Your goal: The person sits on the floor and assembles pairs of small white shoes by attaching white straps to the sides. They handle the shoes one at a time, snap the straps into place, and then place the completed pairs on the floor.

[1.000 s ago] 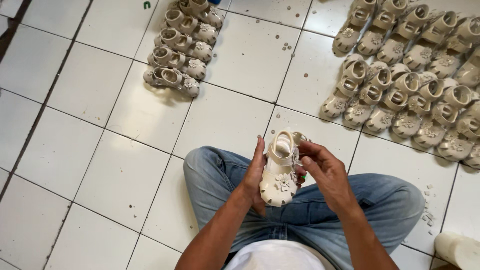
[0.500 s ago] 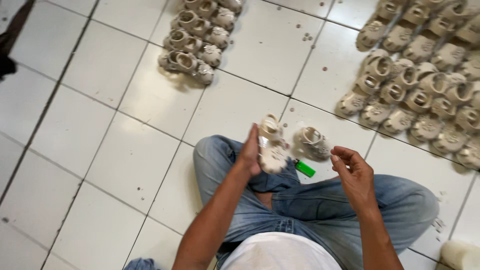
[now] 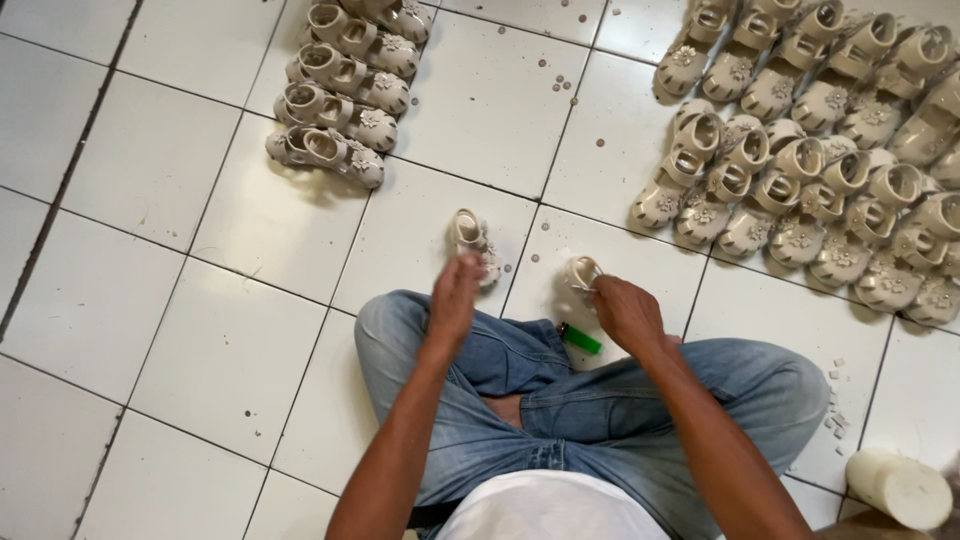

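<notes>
Person sits cross-legged on a white tiled floor (image 3: 150, 300), blue jeans, white shirt, both forearms reaching forward over the knees. Left hand (image 3: 455, 295) is blurred, fingers loosely open and pointing down at a small beige sandal (image 3: 468, 235) lying on the tile just past the left knee; hand sits right at the sandal's near end, contact can't be told through the blur. Right hand (image 3: 625, 312) is curled closed around a second beige sandal (image 3: 580, 272), fingers pinching its strap area, sandal low over the tile in front of the right knee; whether it rests on the floor can't be told. Green lighter (image 3: 580, 339) lies on the floor between the two knees, just beside the right hand. Toward the floor's far left edge, a short row of finished beige sandals (image 3: 340, 100) with flower trims, stacked side by side. Toward the far right corner, a much bigger batch of the same sandals (image 3: 820, 170) in several rows. White cylinder roll (image 3: 898, 488) at the near right corner. Small scraps (image 3: 835, 415) scattered on tile beside the right knee.
</notes>
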Tool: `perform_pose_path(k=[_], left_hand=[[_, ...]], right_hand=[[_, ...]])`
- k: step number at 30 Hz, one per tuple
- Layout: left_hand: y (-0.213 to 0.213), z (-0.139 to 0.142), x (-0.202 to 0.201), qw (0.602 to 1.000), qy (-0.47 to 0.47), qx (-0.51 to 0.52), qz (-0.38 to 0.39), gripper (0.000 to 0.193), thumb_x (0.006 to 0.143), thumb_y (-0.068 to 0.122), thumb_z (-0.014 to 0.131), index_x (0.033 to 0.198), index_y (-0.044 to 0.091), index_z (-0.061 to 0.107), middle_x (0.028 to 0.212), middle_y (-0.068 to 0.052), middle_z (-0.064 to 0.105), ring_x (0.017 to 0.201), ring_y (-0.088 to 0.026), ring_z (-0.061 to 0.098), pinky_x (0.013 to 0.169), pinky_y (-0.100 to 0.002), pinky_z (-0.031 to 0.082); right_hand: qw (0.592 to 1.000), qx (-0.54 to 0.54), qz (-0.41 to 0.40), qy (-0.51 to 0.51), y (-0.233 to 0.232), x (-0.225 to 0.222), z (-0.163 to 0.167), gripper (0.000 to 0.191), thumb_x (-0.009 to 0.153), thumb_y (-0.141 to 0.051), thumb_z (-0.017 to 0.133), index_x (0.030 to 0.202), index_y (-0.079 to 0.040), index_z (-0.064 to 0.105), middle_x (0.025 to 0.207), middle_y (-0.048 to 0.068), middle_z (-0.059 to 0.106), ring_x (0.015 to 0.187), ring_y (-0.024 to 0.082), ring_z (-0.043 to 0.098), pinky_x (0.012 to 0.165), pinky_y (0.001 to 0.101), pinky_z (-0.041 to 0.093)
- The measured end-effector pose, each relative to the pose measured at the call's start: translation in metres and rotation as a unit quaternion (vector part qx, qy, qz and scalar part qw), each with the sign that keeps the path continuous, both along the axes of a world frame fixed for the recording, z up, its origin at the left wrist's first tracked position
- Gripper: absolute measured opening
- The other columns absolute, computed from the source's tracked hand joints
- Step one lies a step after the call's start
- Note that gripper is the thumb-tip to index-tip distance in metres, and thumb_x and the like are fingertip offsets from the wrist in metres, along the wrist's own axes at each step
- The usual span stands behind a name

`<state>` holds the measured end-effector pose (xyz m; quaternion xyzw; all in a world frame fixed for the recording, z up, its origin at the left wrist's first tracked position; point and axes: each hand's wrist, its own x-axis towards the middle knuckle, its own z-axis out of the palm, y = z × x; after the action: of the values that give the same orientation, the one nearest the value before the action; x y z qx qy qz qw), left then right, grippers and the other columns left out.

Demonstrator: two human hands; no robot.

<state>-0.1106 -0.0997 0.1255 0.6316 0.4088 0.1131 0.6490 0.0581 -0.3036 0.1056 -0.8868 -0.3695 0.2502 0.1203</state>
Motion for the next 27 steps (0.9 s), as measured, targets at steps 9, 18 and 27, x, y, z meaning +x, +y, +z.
perform_pose_path(k=[9, 18, 27], left_hand=[[-0.071, 0.061, 0.0, 0.964, -0.126, 0.149, -0.183, 0.023, 0.101, 0.019, 0.067, 0.12, 0.005, 0.068, 0.108, -0.012, 0.068, 0.079, -0.013, 0.063, 0.067, -0.028, 0.053], [-0.06, 0.082, 0.011, 0.944, -0.148, -0.202, -0.214, 0.025, 0.102, 0.023, 0.06, 0.115, 0.001, 0.065, 0.073, 0.0, 0.066, 0.046, -0.005, 0.054, 0.04, -0.02, 0.041], [-0.091, 0.076, 0.015, 0.947, -0.193, -0.245, -0.076, 0.033, 0.109, 0.031, 0.055, 0.11, -0.002, 0.063, 0.078, -0.007, 0.07, 0.053, -0.011, 0.067, 0.044, -0.022, 0.048]], right_hand=[[0.973, 0.114, -0.044, 0.196, -0.033, -0.011, 0.111, 0.021, 0.085, -0.02, 0.071, 0.099, -0.005, 0.074, 0.074, 0.006, 0.075, 0.063, 0.019, 0.068, 0.056, 0.0346, 0.052], [0.944, 0.328, 0.023, 0.016, -0.032, -0.028, 0.134, 0.032, 0.086, -0.011, 0.076, 0.116, -0.004, 0.067, 0.092, 0.006, 0.072, 0.08, 0.017, 0.073, 0.068, 0.0328, 0.061], [0.899, 0.413, -0.065, -0.13, -0.016, -0.06, 0.108, 0.054, 0.076, -0.016, 0.091, 0.117, -0.001, 0.059, 0.111, 0.014, 0.068, 0.096, 0.027, 0.072, 0.078, 0.0358, 0.062]])
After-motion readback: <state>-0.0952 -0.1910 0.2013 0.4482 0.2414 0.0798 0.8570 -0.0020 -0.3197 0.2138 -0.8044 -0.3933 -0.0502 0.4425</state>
